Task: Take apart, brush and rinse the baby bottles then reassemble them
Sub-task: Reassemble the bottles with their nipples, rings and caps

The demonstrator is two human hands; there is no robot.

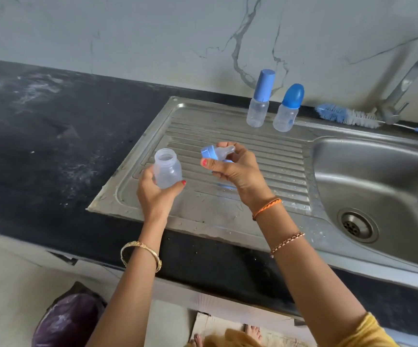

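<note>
No legible text (bottle mark blurred)

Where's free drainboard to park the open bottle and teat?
Bare: ribbed drainboard between the right hand and the sink basin, and its flat front edge. Crowded: back rim, with two capped bottles and brush.

Both forearms reach forward over the counter (52, 136), wrists banded with bracelets. The left hand (156, 189) curls its fingers (146, 174) and thumb around an uncapped bottle (168, 169), held upright. The right hand (233, 169), beside it and apart, pinches a blue-collared teat (218, 152) between thumb and fingers.
</note>
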